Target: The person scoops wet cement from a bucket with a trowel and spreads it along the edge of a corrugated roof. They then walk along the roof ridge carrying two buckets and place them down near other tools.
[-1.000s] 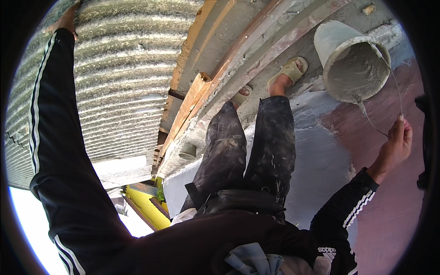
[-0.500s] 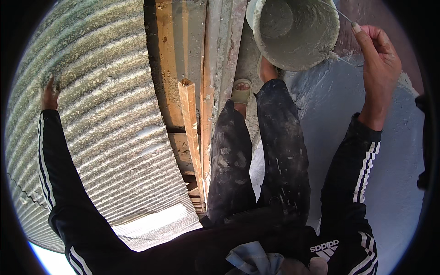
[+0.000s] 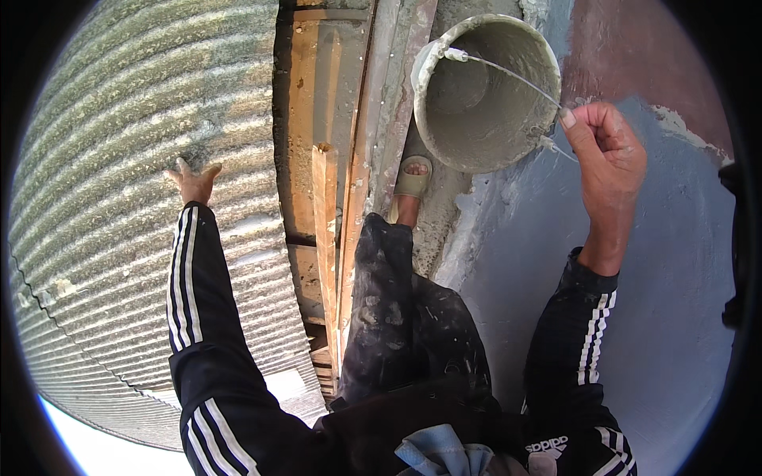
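Observation:
My right hand [image 3: 609, 152] pinches the thin wire handle [image 3: 516, 75] of a bucket. The bucket [image 3: 548, 75] is pale grey, its inside coated with wet-looking cement, and it hangs tilted with its mouth toward me. Only a smear of cement shows inside; no load can be made out. Over on the left, my left hand [image 3: 194, 181] has its fingers spread on the ridges of a corrugated roof sheet [image 3: 143, 214], holding nothing.
A narrow ledge [image 3: 432, 226] runs between the roof and a grey-blue wall [image 3: 548, 262]; my sandalled foot [image 3: 413, 176] stands on it. Wooden planks [image 3: 325, 206] and an open gap with boards lie beside the roof edge. Reddish paint [image 3: 635, 63] covers the wall farther off.
The bucket, with my right hand on its handle, has shifted left and nearer in view. My left hand has moved right across the roof. One foot is now out of sight.

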A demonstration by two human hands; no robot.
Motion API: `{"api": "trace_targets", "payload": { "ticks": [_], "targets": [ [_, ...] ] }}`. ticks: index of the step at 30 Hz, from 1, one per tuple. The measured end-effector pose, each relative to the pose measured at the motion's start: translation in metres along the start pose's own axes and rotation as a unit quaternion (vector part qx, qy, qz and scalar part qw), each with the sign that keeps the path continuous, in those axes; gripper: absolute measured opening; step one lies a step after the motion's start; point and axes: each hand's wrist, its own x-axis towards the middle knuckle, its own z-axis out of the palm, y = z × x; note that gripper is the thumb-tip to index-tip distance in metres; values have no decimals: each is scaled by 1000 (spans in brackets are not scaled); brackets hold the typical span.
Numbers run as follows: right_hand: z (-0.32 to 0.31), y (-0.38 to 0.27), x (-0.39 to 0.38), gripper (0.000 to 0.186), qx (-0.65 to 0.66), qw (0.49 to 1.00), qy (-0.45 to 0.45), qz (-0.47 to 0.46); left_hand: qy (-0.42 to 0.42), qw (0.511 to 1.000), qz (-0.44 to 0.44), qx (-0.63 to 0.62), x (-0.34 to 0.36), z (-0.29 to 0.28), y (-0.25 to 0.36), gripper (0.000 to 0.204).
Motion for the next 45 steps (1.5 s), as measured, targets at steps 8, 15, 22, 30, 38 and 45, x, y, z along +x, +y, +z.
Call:
{"api": "trace_targets", "payload": {
  "ticks": [8,15,22,30,38,45],
  "targets": [
    [5,-15,-70,10,33,999,1,29,-90,983,29,-158,-36,-50,20,112],
    [-44,-82,-157,9,2,996,73,-42,-195,942,103,-251,-283,51,9,97],
    [-96,-196,-336,14,-56,958,211,-188,-376,902,90,-190,-597,180,-183,98],
    [-152,-279,-515,29,-102,906,308,-272,-395,884,114,-224,-780,286,-425,53],
    [-150,-308,-583,21,-49,943,230,-234,-313,800,-156,-487,-799,98,-414,67],
    [-137,-277,-591,17,-54,978,69,-187,-140,853,-90,-495,-758,18,-403,70]
  ]
}}
